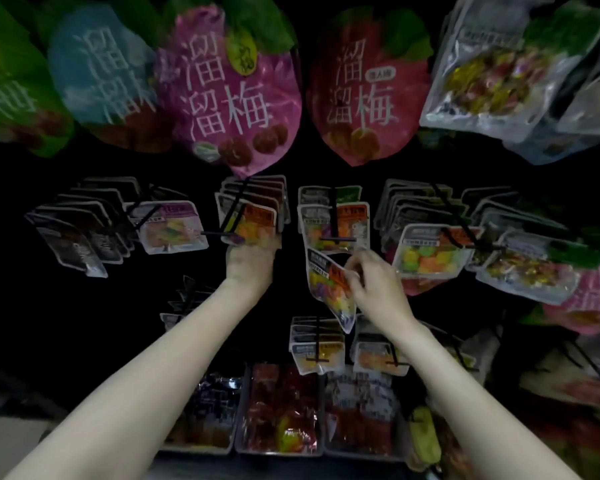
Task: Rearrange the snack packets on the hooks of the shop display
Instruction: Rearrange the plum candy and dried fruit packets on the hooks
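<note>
left hand (250, 261) grips hooked packets (253, 220) mid-frame; right hand (374, 285) pinches loose packet (329, 289), thin grip, could drop.

Two bare arms show in the picture. The left arm (146, 348) comes in from about 7 o'clock and the right arm (465, 386) from about 5 o'clock. No sleeves cover them as far as the picture goes, all the way to its bottom edge. The left hand (250, 263) and the right hand (378, 289) wear no gloves. The wrists are bare, with no watch or band on them. The fingers (355, 268) of the right hand are too blurry to tell about rings or nails.
</note>
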### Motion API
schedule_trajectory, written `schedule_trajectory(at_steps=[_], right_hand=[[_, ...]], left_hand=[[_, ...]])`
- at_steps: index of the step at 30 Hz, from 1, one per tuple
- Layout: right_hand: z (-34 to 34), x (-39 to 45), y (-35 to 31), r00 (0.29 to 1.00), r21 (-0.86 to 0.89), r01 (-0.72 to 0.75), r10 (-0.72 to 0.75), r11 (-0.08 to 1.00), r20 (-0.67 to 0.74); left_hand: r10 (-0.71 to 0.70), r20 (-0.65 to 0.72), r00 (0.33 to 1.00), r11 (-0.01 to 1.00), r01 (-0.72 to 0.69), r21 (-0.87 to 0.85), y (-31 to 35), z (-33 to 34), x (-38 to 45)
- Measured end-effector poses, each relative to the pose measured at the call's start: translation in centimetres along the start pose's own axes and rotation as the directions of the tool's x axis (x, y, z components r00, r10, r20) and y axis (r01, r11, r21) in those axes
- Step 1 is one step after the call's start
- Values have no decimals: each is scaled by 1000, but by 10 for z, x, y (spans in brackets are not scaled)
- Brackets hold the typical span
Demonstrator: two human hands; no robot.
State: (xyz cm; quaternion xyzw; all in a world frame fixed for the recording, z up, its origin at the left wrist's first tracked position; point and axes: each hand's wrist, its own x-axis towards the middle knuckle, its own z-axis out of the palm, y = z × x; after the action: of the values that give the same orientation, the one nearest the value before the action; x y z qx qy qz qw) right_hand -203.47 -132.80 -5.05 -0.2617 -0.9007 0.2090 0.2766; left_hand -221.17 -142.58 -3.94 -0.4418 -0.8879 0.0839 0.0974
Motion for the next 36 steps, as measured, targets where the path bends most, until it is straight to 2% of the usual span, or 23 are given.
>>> schedule_trajectory(at_steps=[3,8,15,19,22,24,25,28,30,32,36], right_hand=[[9,-2,-9,997,7,-67,68,998,-30],[24,-11,-30,998,-29,-65,64,997,-30],[23,-2,-50,999,-95,-46,46,994,1],[25,3,-51,998,-94,-64,63,994,-5],[28,3,-53,999,-103,-44,47,994,26],[27,4,-55,999,-99,9,-5,995,45],[26,6,-57,998,-80,36,-32,996,49],[25,13,-71,997,54,80,-80,995,4],[28,21,-80,995,146,79,-70,986,-70],[36,30,-91,991,168,96,-78,981,-112],[50,41,-105,985,201,100,-68,974,-160]], left_hand=[[12,4,1000,999,-12,-50,-21,7,-10],[182,-65,981,983,-183,-24,-71,18,-31],[249,-101,963,964,-257,-71,-83,17,-31],[305,-110,946,929,-321,-184,-90,20,-31],[382,-238,893,834,-444,-327,-99,29,-29],[297,-308,904,766,-418,-489,-100,32,-31],[223,-307,925,699,-371,-611,-99,31,-33],[54,-183,982,352,-190,-916,-94,18,-36],[-36,-169,985,183,-159,-970,-92,14,-34],[-141,-194,971,111,-180,-977,-94,12,-30],[-258,-212,943,78,-198,-977,-95,4,-18]])
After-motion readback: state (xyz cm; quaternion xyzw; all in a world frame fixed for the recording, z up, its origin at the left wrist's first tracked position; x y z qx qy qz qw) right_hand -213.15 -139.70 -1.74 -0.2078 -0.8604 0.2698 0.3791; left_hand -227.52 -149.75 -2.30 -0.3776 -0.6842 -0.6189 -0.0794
